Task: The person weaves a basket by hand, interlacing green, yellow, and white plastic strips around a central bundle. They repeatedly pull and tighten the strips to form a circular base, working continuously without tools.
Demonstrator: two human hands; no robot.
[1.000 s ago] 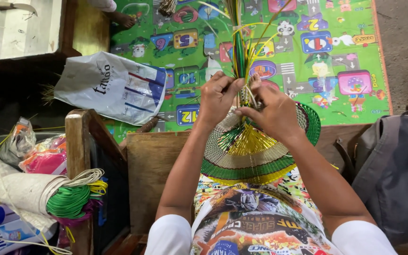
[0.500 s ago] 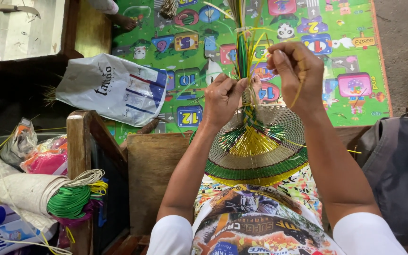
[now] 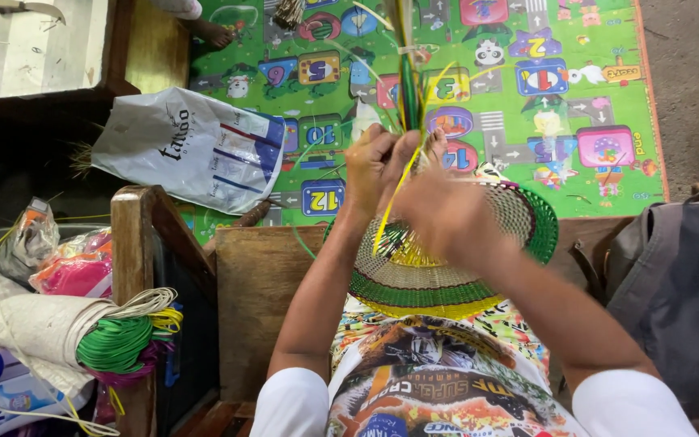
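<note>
The left hand (image 3: 372, 166) is pinching a yellow strip (image 3: 390, 202) and the blurry right hand (image 3: 442, 214) is curling over the round woven basket (image 3: 430, 279) resting on the person's lap, above the green play mat (image 3: 592, 97)
</note>
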